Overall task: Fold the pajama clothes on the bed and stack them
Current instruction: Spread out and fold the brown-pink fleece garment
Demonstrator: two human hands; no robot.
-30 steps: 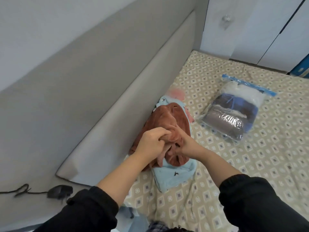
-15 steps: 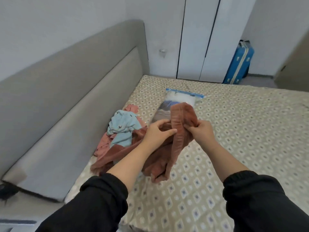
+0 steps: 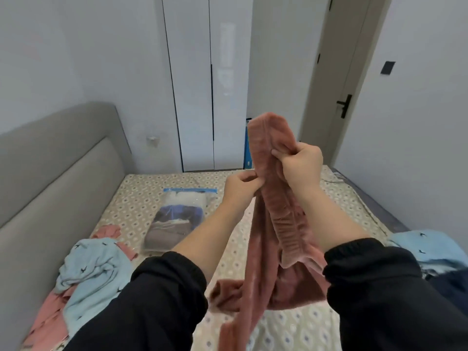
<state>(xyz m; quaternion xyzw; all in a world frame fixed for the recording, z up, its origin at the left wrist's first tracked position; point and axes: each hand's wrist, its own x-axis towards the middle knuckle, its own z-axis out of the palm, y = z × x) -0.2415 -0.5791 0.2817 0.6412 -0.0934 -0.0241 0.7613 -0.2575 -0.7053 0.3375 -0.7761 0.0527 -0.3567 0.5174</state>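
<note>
Rust fleece pajama [image 3: 276, 207], lower end off-frame

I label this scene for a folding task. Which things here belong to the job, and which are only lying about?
Job: brown pajama piece, held up by left hand and right hand; light blue piece and pink piece, heaped unfolded on the bed; second light blue piece, far right.
Lying about: sealed storage bag; wardrobe; door.
</note>
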